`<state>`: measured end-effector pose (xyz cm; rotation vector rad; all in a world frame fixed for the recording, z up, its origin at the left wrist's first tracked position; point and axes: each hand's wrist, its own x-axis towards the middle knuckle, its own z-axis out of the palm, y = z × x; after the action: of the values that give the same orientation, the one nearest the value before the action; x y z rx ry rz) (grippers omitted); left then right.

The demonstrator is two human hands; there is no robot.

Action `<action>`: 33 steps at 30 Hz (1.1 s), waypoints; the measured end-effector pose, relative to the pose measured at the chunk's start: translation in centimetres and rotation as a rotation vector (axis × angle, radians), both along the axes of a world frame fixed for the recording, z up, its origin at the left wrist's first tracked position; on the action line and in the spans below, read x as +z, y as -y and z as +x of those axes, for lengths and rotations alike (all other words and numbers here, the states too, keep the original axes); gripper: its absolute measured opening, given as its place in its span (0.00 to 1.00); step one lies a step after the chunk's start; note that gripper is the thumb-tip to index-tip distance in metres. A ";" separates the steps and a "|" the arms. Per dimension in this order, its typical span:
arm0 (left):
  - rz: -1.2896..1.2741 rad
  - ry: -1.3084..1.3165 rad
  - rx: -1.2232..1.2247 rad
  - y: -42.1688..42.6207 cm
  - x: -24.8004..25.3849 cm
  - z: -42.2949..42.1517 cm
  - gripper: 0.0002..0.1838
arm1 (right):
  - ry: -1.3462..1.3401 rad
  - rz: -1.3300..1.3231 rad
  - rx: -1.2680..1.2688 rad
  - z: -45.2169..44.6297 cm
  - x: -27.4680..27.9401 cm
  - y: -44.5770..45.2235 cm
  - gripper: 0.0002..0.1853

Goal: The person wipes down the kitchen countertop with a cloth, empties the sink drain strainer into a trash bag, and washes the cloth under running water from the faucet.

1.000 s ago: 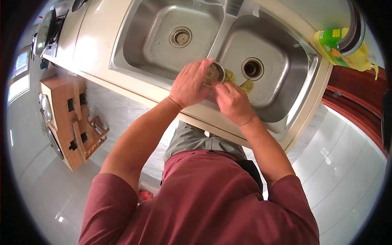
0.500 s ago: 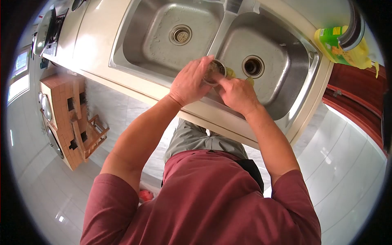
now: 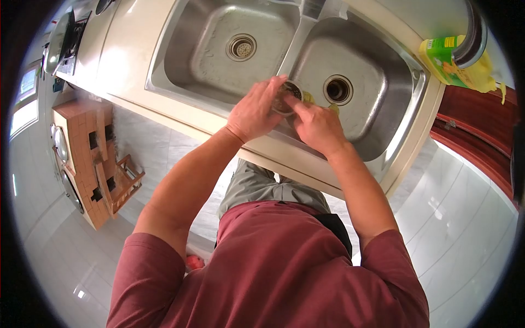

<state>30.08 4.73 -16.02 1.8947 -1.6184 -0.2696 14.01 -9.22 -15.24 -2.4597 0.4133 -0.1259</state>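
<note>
The left hand (image 3: pixel 252 112) gripped a cup (image 3: pixel 293 89) above the near edge of the 2-basin sink (image 3: pixel 157 86); the right hand (image 3: pixel 319 126) met its mouth, grip unclear. Pale counter (image 3: pixel 128 49) framed the sink, grey floor (image 3: pixel 158 131) below.

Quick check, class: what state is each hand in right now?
Left hand: closed around a small, round, greyish container, material unclear.
Right hand: partly curled, finger at the container's mouth; whether it grips anything cannot be told.
</note>
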 end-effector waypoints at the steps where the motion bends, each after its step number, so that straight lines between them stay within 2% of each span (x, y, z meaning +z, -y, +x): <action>1: 0.000 -0.011 -0.006 -0.1 0.1 0.1 0.61 | -0.055 -0.012 0.031 0.2 0.5 0.1 0.29; 3: -0.004 -0.038 -0.021 0.0 0.1 0.0 0.61 | -0.169 -0.039 0.092 0.5 1.8 0.4 0.30; 9: -0.023 -0.025 -0.011 -0.1 -0.2 0.0 0.62 | -0.220 -0.077 0.110 1.5 1.4 1.3 0.29; 14: 0.032 -0.041 -0.008 -0.2 0.0 -0.1 0.62 | -0.119 -0.134 0.051 0.6 -0.2 1.0 0.30; 18: 0.011 -0.016 -0.007 -0.1 0.2 -0.1 0.62 | -0.119 -0.107 0.087 0.1 1.6 0.3 0.31; 24: -0.021 -0.029 -0.010 0.0 0.0 0.0 0.61 | 0.162 -0.128 0.002 -1.7 -0.8 -0.6 0.28; 27: -0.004 -0.038 -0.002 0.1 0.1 -0.1 0.59 | 0.180 -0.057 -0.031 -1.5 -0.8 -0.4 0.28; 30: -0.030 -0.007 0.017 0.0 -0.3 -0.1 0.58 | 0.303 0.168 -0.226 -0.7 0.0 -0.9 0.31; 33: -0.052 0.006 0.042 -0.1 -0.2 -0.2 0.58 | 0.270 0.178 -0.268 -1.0 -1.6 -1.5 0.33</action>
<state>29.85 4.81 -16.22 1.8895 -1.5725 -0.2028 13.01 -7.70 -16.83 -2.1644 0.6042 -0.5047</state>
